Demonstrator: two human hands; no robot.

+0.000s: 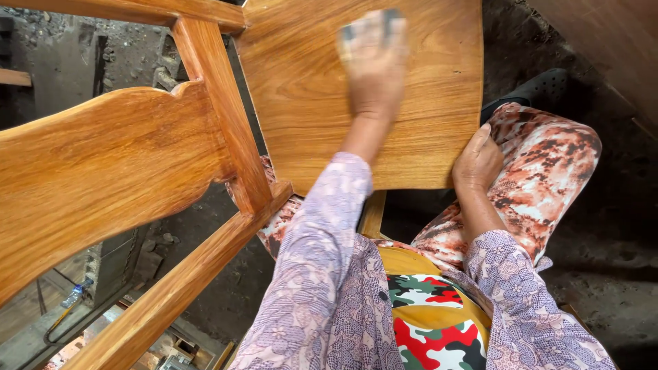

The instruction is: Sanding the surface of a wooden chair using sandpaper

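A wooden chair lies tipped across the person's lap, its seat panel warm orange-brown with flowing grain, filling the view from 11 to 1 o'clock. The left hand presses flat on the seat at 12 o'clock over a small dark pad — blurred, so how far the fingers close I cannot tell. The right hand, at 2 o'clock, clamps the seat's lower corner. The carved backrest crowds 9 o'clock; a dark sandal sits beyond the patterned knee.

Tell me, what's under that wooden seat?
Under the seat show the person's patterned trousers and dirt ground. The right hand grips its edge; the rest underneath is covered.
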